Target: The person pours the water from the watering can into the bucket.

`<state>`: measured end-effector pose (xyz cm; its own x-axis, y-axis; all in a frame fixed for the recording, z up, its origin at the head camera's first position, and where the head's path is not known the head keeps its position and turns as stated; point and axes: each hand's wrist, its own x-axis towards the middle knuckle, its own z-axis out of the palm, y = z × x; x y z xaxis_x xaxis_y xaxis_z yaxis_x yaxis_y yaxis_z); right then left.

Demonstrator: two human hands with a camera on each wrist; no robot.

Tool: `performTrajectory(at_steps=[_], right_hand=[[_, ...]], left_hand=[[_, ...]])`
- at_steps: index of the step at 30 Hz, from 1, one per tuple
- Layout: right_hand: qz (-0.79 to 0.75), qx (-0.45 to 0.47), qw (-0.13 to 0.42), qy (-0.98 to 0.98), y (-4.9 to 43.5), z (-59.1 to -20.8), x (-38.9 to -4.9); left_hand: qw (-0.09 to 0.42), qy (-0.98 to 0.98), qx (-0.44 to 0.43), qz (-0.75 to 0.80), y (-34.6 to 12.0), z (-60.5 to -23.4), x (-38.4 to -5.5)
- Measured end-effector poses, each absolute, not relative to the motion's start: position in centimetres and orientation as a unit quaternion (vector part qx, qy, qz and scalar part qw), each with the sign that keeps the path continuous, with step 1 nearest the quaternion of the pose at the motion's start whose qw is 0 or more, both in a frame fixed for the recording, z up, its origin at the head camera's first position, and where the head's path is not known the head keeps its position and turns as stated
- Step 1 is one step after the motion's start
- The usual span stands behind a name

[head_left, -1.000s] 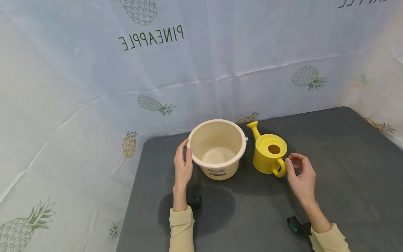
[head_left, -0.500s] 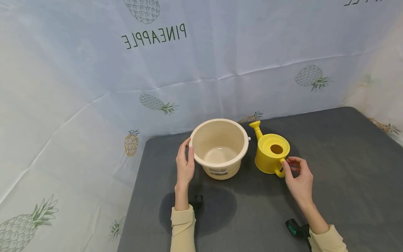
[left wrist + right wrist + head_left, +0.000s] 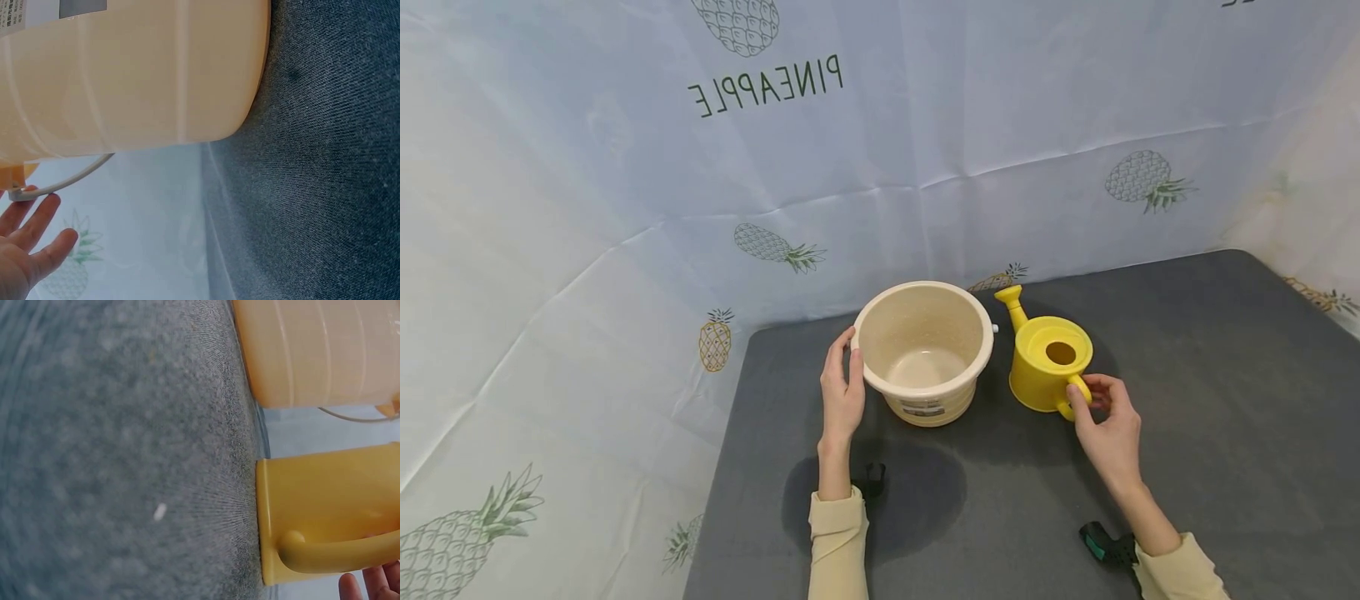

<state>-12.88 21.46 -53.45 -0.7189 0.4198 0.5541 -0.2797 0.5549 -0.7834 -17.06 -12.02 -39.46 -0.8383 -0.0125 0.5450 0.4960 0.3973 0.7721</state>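
A cream plastic bucket [image 3: 953,398] stands upright on the dark table, with its inside bare. My left hand [image 3: 841,398] rests along its left rim, fingers fairly straight. In the left wrist view, those fingertips [image 3: 49,206] are right at the bucket's thin wire handle [image 3: 72,180]. To the bucket's right is a yellow watering can [image 3: 1033,385], upright, its spout pointing back and left. My right hand [image 3: 1108,429] holds the can's loop handle [image 3: 337,555], thumb in front and the other fingers partly hidden behind. The can's base still sits on the cloth in the right wrist view.
A dark grey cloth covers the table [image 3: 1022,508], with a darker round patch [image 3: 917,500] in front of the bucket. Behind and to the left hangs a pale curtain [image 3: 880,125] printed with pineapples. Black camera mounts [image 3: 1101,542] sit at both wrists.
My right hand has moved slightly left from beside the watering can onto its handle. The left hand stays at the bucket's rim. The head view has shifted a little.
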Motion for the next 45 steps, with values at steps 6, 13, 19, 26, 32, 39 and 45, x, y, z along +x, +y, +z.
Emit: performTrajectory(at_steps=[6, 13, 19, 26, 32, 39, 45], right_hand=[[0.472, -0.04, 0.375, -0.797, 21.5, -53.5, -13.0], [0.476, -0.035, 0.374, -0.795, 21.3, -53.3, -13.1], [0.475, -0.037, 0.375, -0.795, 21.0, -53.1, -13.2], [0.499, -0.038, 0.361, -0.787, 19.7, -50.0, -12.0], [0.511, -0.041, 0.359, -0.78, 18.7, -47.7, -11.2], [0.509, -0.054, 0.36, -0.78, 18.9, -47.5, -11.3], [0.515, -0.073, 0.359, -0.775, 18.5, -46.3, -10.9]], left_hand=[[0.238, -0.8, -0.146, -0.531, -12.1, -39.5, -17.1], [0.237, -0.799, -0.148, -0.533, -12.2, -39.4, -17.1], [0.243, -0.799, -0.151, -0.528, -12.2, -39.5, -17.1], [0.245, -0.795, -0.157, -0.532, -12.1, -39.8, -17.3], [0.236, -0.794, -0.162, -0.536, -12.2, -40.0, -17.4], [0.234, -0.792, -0.162, -0.541, -12.1, -40.0, -17.4], [0.235, -0.795, -0.158, -0.537, -12.1, -39.7, -17.3]])
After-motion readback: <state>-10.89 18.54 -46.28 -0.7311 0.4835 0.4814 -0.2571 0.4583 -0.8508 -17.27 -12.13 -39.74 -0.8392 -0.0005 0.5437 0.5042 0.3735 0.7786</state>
